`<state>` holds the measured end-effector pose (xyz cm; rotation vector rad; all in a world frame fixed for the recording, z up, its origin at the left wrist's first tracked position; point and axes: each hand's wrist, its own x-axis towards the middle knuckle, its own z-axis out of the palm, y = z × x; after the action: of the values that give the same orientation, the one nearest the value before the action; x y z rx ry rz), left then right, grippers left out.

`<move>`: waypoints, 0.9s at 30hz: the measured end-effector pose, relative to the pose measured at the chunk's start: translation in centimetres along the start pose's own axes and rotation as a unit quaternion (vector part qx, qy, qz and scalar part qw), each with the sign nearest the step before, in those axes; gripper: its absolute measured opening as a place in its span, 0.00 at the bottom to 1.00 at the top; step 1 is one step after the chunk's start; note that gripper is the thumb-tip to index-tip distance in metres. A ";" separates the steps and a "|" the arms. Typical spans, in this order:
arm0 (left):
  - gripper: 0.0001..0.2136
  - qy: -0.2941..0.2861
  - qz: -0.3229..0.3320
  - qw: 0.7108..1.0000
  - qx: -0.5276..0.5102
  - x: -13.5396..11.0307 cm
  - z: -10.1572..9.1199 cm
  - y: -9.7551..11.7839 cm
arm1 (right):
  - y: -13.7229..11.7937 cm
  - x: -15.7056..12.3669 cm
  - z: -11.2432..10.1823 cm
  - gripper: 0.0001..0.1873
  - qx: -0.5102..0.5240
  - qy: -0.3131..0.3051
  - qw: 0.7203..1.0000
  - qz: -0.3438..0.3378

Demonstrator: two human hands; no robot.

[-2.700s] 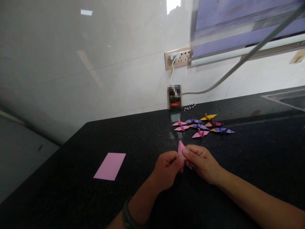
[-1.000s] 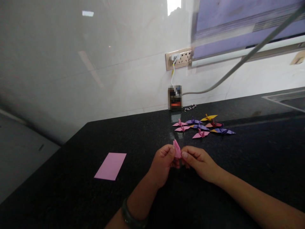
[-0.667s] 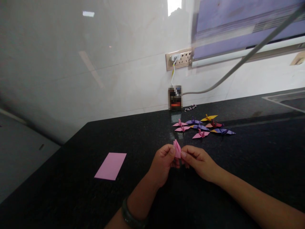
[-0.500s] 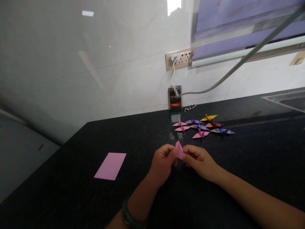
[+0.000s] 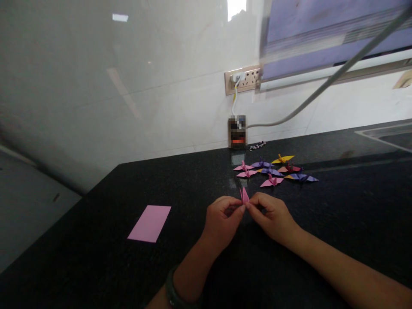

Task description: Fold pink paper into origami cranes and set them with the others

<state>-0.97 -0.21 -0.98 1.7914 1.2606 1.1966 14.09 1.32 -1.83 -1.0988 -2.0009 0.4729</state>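
Observation:
A small folded pink paper piece (image 5: 244, 195) stands pinched between my two hands over the black countertop (image 5: 96, 257). My left hand (image 5: 222, 221) grips it from the left with curled fingers. My right hand (image 5: 272, 216) pinches it from the right with thumb and forefinger. Only the paper's pointed upper tip shows above the fingertips. A dark band circles my left wrist.
A flat pink paper sheet (image 5: 149, 223) lies to the left. Several folded paper cranes (image 5: 273, 171), pink, purple, yellow and red, sit behind my hands. A small dark device (image 5: 237, 131) leans against the wall under a socket strip (image 5: 243, 79). A sink edge (image 5: 386, 133) shows far right.
The pink paper has been folded smaller and sits lower between my fingertips. Both hands have closed in on it and shifted slightly forward.

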 end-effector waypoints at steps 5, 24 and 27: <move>0.06 0.002 0.026 0.999 0.033 0.1 0.0 0.3 | 0.1 0.1 -0.2 0.07 -0.024 0.001 0.998 -0.065; 0.09 0.019 0.220 0.946 0.239 0.2 -0.8 -0.8 | 0.8 0.5 -0.4 0.14 -0.011 0.004 0.991 -0.137; 0.09 0.006 0.223 0.944 0.245 0.1 -0.7 -0.9 | 0.8 0.5 -0.4 0.12 -0.009 -0.004 0.990 -0.138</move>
<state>-1.95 0.20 -1.41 2.5431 1.2748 1.1936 14.66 2.18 -1.80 -0.8132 -2.1274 0.3152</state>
